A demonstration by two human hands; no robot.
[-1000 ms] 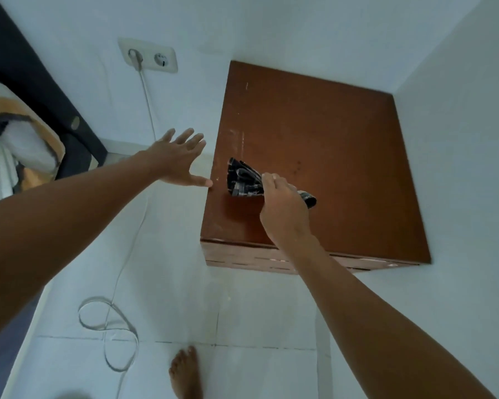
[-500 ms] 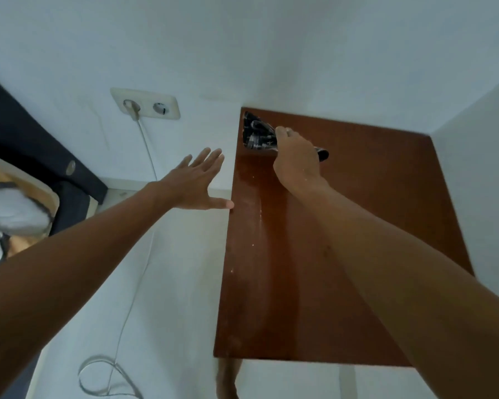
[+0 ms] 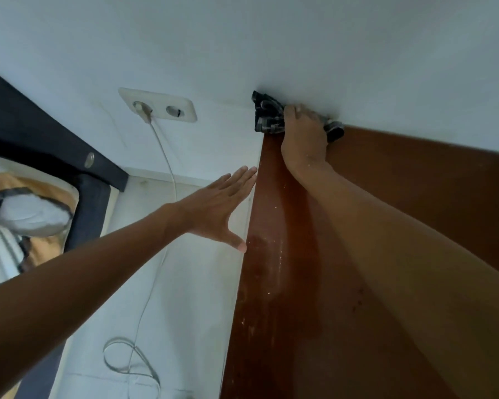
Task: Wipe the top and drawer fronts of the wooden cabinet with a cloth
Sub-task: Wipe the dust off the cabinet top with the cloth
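Note:
The wooden cabinet's reddish-brown top (image 3: 415, 211) fills the right of the head view, with pale specks along its left side. My right hand (image 3: 304, 139) presses a dark checked cloth (image 3: 267, 116) onto the far left corner of the top, against the back wall. My left hand (image 3: 219, 208) is flat with fingers spread, beside the cabinet's left edge, thumb tip near that edge. The drawer fronts are out of sight.
A white double socket (image 3: 159, 106) sits on the wall left of the cabinet, with a white cable (image 3: 167, 174) running down to loops on the pale floor (image 3: 185, 312). A dark bed frame (image 3: 41, 133) with bedding stands at the left.
My right hand has pushed the cloth from the cabinet's near left area to the far left corner at the wall. The view has moved closer over the top. My left hand stays spread beside the edge.

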